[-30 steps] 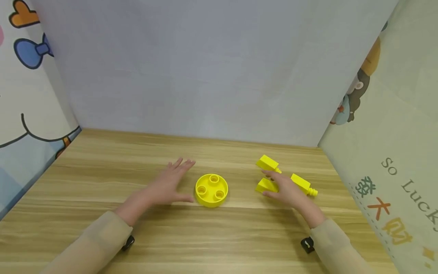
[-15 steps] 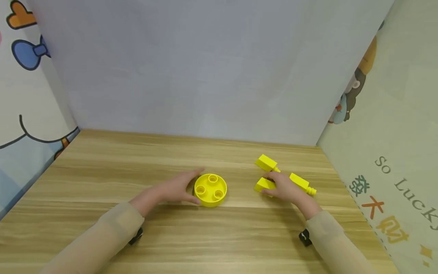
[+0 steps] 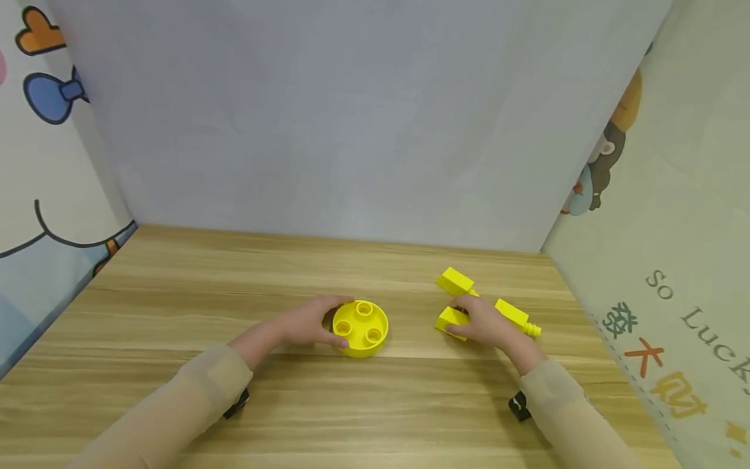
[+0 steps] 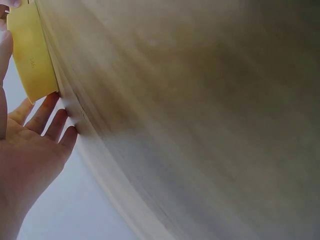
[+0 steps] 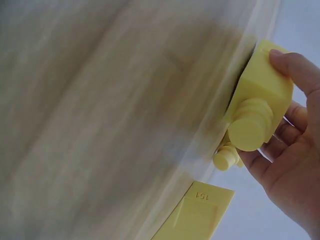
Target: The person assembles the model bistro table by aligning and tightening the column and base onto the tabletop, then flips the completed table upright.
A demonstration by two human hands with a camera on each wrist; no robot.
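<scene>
A round, shallow yellow dish [image 3: 359,327] with three raised sockets lies flat on the wooden table. My left hand [image 3: 305,323] grips its left side, thumb at the near rim and fingers at the far rim. In the left wrist view, the dish's side wall [image 4: 32,57] meets the fingertips. On the right, my right hand [image 3: 485,319] holds a yellow block [image 3: 450,320] between thumb and fingers. The right wrist view shows this block [image 5: 267,75] with a ridged round peg on its end, thumb on one face and fingers on the opposite side.
Two similar yellow pegged blocks lie close by: one block [image 3: 454,280] beyond my right hand, another block [image 3: 512,312] to its right. The wooden table [image 3: 375,410] ends at a grey back wall [image 3: 351,130]. A printed cloth [image 3: 674,195] borders the right side.
My left hand has moved right and its thumb and fingers have closed around the dish's left rim. My right hand's fingers have closed onto the near block, which lies where it was.
</scene>
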